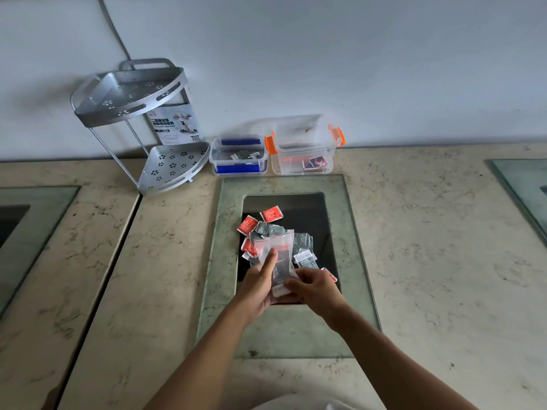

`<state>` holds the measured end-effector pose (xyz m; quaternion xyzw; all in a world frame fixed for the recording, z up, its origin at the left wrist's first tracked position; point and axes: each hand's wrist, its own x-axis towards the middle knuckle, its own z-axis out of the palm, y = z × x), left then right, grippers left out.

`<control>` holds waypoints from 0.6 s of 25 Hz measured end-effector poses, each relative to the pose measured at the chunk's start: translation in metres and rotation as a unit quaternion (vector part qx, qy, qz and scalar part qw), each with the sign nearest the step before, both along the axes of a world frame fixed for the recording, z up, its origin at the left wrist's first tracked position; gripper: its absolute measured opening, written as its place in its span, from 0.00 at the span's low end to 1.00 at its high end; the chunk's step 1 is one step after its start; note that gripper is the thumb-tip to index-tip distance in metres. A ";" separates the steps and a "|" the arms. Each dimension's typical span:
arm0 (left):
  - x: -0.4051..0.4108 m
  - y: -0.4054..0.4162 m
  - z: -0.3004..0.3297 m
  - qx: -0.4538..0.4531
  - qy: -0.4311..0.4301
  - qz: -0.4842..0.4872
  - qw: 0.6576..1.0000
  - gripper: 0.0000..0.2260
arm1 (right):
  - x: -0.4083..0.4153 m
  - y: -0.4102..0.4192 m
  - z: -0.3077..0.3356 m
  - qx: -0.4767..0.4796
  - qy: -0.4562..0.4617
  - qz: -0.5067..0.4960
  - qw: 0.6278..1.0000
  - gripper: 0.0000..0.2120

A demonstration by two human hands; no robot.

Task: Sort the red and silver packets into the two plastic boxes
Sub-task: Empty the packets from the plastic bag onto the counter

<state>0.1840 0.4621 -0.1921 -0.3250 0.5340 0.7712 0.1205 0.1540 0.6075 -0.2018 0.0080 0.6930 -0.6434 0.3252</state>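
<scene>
A heap of red packets and silver packets lies on the dark glass panel in the middle of the counter. Over the heap I hold a clear zip bag with a red seal strip. My left hand grips its lower left side with the thumb laid on the front, and my right hand pinches its bottom right corner. At the back stand two clear plastic boxes: the blue-clip box with a silver packet inside, and the orange-clip box with a red packet inside.
A silver two-tier corner rack with a product card stands at the back left against the wall. The counter is beige marble with glass insets at the far left and far right.
</scene>
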 end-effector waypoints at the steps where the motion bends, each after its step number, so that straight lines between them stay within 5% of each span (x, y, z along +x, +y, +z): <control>1: -0.003 -0.005 0.002 0.008 0.004 0.005 1.000 0.25 | -0.007 -0.003 -0.002 0.005 -0.001 -0.014 1.000 0.04; 5: -0.012 -0.032 -0.001 -0.011 0.001 0.009 1.000 0.13 | -0.038 -0.018 0.003 0.015 0.008 -0.031 0.999 0.06; 15: -0.112 -0.127 -0.005 -0.106 0.019 0.025 0.994 0.10 | -0.157 -0.127 0.014 0.025 0.032 -0.015 0.999 0.07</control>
